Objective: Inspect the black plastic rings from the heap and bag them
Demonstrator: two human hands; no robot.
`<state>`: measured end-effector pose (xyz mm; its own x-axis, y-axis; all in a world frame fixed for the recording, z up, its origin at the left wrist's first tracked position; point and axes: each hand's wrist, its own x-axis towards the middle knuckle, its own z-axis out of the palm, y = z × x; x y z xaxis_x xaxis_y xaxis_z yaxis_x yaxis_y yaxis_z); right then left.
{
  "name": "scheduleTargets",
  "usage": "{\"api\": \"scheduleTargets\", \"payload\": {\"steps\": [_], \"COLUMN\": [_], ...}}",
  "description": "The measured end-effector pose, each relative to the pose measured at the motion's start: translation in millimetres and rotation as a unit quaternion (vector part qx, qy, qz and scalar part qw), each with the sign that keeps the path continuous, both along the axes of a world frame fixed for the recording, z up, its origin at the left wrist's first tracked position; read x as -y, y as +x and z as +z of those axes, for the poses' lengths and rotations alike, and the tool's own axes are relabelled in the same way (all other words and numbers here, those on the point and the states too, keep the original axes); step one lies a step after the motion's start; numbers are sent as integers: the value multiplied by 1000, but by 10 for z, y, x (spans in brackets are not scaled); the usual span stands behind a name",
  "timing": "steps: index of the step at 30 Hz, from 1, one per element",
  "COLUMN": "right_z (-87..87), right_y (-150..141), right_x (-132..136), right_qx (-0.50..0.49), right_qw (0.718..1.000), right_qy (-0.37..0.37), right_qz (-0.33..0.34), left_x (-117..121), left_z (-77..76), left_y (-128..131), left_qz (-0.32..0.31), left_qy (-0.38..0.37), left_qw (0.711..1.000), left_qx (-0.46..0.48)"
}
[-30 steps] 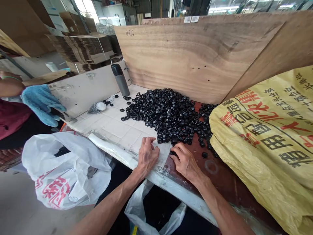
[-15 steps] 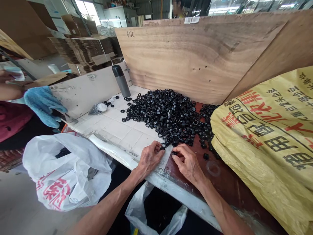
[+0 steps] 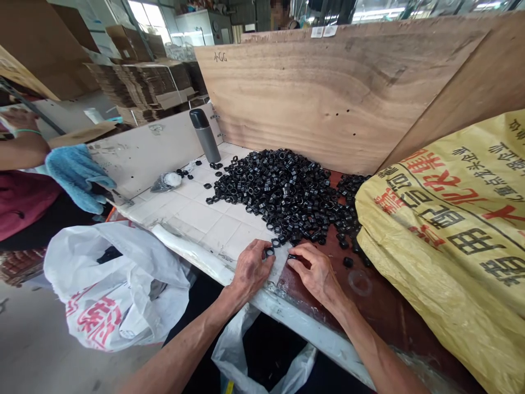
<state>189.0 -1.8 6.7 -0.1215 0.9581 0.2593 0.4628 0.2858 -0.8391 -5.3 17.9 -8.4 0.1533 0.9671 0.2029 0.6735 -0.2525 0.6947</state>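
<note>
The left hand (image 3: 252, 268) is closed on a small black ring (image 3: 269, 252), pinching it between the fingers and thumb. The right hand (image 3: 315, 269) pinches another black piece (image 3: 292, 256) (its shape is hard to see), and both hands are close together near the front edge of the tabletop. Just behind them, a big heap of black rings (image 3: 279, 191) lies on the white tiled tabletop (image 3: 192, 216), against the plywood board (image 3: 295, 98) along the back edge. As far as the pictures show, very much is left: nearly all the rings are in the heap, and only a few lie apart, such as one loose ring (image 3: 348, 262) near the yellow woven sack (image 3: 443, 241).
</note>
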Motion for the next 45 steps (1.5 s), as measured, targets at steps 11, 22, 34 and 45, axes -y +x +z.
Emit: {"api": "scheduleTargets", "payload": {"steps": [11,22,34,45], "right_z": [56,126,-5,21], "right_y": [-17,-7,-20,-24], "right_x": [25,19,80,71], "right_qx": [-92,-58,30,88], "right_qw": [996,996,997,996], "right_qy": [-17,63,62,29], "right_qz": [-8,18,18,-5], "left_x": [134,137,167,198], "left_z": [206,197,150,142], "left_y": [168,190,207,204], "left_qz": [-82,-62,-85,-114], "left_qy": [-251,-258,-226,-212], "left_qw": [845,818,824,846], "left_qx": [465,510,512,475]}}
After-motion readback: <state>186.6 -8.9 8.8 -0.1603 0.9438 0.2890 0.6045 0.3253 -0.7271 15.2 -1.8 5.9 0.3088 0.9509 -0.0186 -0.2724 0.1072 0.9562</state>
